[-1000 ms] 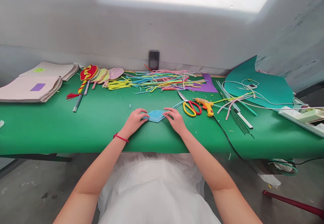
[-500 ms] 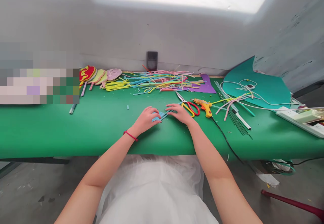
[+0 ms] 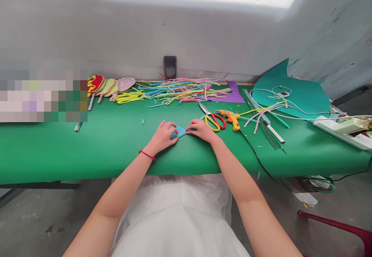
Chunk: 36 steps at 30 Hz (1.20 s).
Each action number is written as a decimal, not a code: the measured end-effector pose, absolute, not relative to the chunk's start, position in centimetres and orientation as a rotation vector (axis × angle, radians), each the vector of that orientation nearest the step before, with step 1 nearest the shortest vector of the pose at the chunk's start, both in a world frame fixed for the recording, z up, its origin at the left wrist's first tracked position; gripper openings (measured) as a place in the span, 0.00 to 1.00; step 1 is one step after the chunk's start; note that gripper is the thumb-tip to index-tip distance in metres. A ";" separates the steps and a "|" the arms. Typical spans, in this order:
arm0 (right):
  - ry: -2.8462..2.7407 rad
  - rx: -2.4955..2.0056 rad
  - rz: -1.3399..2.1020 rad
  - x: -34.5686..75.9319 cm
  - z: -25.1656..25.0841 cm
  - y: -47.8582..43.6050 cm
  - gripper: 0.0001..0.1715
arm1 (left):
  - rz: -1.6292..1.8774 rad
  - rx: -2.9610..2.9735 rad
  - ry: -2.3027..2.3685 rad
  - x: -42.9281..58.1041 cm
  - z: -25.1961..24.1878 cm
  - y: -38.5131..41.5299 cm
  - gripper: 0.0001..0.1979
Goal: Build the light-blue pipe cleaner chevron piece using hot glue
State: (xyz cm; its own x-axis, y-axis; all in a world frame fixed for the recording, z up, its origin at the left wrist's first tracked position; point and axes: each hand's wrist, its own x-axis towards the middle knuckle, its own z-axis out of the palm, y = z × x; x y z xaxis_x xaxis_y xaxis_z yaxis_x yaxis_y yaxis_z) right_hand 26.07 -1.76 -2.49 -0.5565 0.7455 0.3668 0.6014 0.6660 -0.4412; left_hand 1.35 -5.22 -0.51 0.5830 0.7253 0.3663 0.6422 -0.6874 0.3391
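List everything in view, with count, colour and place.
craft piece: one, ribbed blue, front centre
scissors: one, red and yellow handles, centre right
hot glue gun: one, yellow, right of scissors
pipe cleaners: many, mixed colours, along the back
fan-shaped crafts: several, multicoloured, back left
sheets: two, purple and teal, back right
wires: several, dark green, right
power strip: one, white, right edge
cables: several, white and black, right
pixelated object: one, dark, back centre
table: one, green, middle
furniture leg: one, dark red, lower right
bracelet: one, red, left wrist
garment: one, white, lower centre
left hand: one, bare, craft piece's left
right hand: one, bare, craft piece's right
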 end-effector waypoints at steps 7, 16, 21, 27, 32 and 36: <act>-2.266 -1.032 0.505 25.6 -2.4 -2.1 0.11 | 0.694 2.653 1.188 1.4 -0.8 -5.3 0.05; -2.252 -1.043 0.563 25.5 -2.3 -2.2 0.10 | 0.703 2.603 1.185 1.4 -0.5 -5.3 0.05; -2.235 -1.049 0.582 25.4 -2.4 -2.3 0.09 | 0.723 2.581 1.176 1.5 -0.5 -5.4 0.04; -2.228 -1.056 0.574 25.3 -2.5 -2.3 0.08 | 0.724 2.606 1.172 1.5 -0.7 -5.2 0.03; -2.234 -1.043 0.549 25.2 -2.6 -2.2 0.07 | 0.739 2.591 1.146 1.5 -0.7 -5.1 0.03; -2.235 -1.038 0.544 25.0 -2.5 -2.2 0.06 | 0.734 2.589 1.138 1.5 -0.7 -5.2 0.03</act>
